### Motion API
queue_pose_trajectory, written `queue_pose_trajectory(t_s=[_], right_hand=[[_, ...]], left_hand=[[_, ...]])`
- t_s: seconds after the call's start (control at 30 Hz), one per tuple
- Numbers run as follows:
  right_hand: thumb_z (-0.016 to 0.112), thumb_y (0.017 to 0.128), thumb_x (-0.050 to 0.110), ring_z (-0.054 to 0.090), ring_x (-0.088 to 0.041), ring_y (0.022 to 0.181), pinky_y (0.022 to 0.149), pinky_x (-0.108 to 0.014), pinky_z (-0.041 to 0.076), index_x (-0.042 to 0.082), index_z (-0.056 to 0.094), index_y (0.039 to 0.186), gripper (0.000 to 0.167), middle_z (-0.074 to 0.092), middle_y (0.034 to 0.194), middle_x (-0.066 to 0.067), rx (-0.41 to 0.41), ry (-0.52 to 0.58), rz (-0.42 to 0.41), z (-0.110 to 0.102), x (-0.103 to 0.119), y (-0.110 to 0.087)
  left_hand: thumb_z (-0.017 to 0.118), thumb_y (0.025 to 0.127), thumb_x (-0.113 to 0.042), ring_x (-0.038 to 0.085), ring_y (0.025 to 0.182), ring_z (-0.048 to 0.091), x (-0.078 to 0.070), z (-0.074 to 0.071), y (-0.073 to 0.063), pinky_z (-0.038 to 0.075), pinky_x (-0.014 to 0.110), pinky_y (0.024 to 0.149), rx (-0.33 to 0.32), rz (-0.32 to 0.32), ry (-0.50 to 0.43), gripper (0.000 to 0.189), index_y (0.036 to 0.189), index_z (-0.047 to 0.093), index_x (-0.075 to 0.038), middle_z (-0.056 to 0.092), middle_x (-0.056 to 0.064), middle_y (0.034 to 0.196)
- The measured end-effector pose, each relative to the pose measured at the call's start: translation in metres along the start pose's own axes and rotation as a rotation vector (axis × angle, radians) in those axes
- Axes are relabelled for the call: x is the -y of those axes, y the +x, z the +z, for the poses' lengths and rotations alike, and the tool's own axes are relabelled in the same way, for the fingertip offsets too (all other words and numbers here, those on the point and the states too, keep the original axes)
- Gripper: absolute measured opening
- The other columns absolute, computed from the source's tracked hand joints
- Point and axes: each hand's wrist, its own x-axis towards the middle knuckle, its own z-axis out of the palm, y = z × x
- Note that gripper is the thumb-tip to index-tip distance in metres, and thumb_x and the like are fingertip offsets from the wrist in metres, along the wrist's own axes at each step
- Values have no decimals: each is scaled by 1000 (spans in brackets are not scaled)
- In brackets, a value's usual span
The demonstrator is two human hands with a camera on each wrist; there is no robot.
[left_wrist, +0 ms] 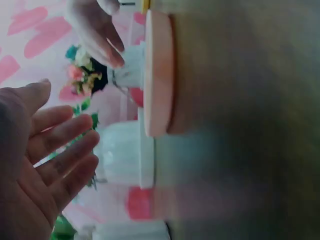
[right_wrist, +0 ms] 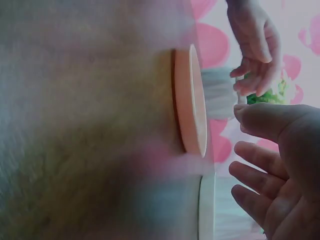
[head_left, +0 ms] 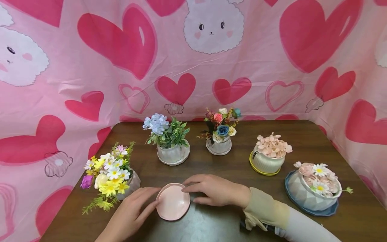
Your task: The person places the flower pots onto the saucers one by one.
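Observation:
A round pink saucer (head_left: pixel 173 203) lies flat on the dark wooden table near its front, with nothing on it. To its left is my left hand (head_left: pixel 131 212), fingers relaxed and slightly bent. My right hand (head_left: pixel 215 191) hovers over the saucer's upper right side, fingers loosely extended. Both wrist views show the saucer (left_wrist: pixel 160 75) resting on the table, the left hand (left_wrist: pixel 55 155) and right hand (right_wrist: pixel 280 170) raised above its level. Neither hand grips anything; whether a fingertip touches the rim cannot be told.
Around the saucer stand potted artificial flowers: a white-and-yellow bunch (head_left: pixel 110 173) at left, blue flowers (head_left: pixel 157 124) and mixed roses (head_left: pixel 222 129) behind. On the right are peach flowers (head_left: pixel 273 146) on a yellow saucer (head_left: pixel 266 173) and daisies (head_left: pixel 320 183) on a blue saucer (head_left: pixel 317 211).

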Motion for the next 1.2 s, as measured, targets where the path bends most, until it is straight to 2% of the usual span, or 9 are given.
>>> queue_pose_trajectory(t_s=[0.13,0.3,0.37,0.63,0.87,0.93,1.0,1.13,1.2], right_hand=[[64,96,28,52,-13,133,108,-31,46,20,62,134,38,56,142,-1,-9,-19,-41,1,7,-2],[63,97,31,51,-13,134,109,-29,45,22,63,132,36,56,142,2,-10,-70,-67,5,11,-5],[63,96,31,51,-13,133,109,-29,45,23,64,131,35,56,141,3,-13,-96,-79,7,12,-6],[64,96,31,52,-12,132,108,-27,45,23,64,129,34,57,138,2,-15,-122,-116,12,14,-10],[64,96,31,52,-12,133,109,-26,44,23,65,129,34,57,139,2,5,-99,-127,14,15,-11],[64,96,31,51,-12,133,109,-26,44,23,65,129,34,57,139,2,12,-98,-130,15,15,-12],[64,96,31,51,-12,133,109,-26,44,22,65,129,34,57,139,2,14,-99,-135,15,16,-12],[65,95,30,52,-12,132,108,-25,45,22,66,127,33,58,137,2,7,-101,-140,16,16,-12],[65,95,30,52,-12,131,108,-25,45,22,66,126,32,58,137,2,6,-104,-140,16,17,-12]], left_hand=[[81,80,-14,0,98,64,6,-4,-14,57,25,82,-6,-55,-1,39,116,70,-24,70,-16,108],[84,73,-6,0,91,64,13,-5,-29,45,5,85,-84,-8,-22,39,108,72,-20,71,-14,100],[84,72,-4,0,89,64,16,-4,-35,43,3,84,-92,-4,-29,39,106,73,-18,72,-13,99],[78,83,-17,-5,87,61,26,-4,-56,54,21,70,46,-168,4,24,106,73,-21,69,-18,96],[78,83,-19,-8,85,60,35,-6,-66,54,22,69,59,-268,42,21,104,73,-22,68,-20,93],[78,83,-19,-9,84,59,38,-8,-67,54,22,69,75,-319,49,20,102,73,-22,68,-19,92],[74,87,-22,-9,83,58,41,-12,-68,53,23,69,143,-396,38,16,102,73,-22,68,-16,93],[66,94,-31,-8,80,55,49,-19,-67,52,20,69,322,-620,-23,19,108,71,-18,68,-10,96],[64,95,-34,-5,78,56,54,-22,-65,51,19,68,362,-727,-53,26,109,70,-13,68,-6,96]])
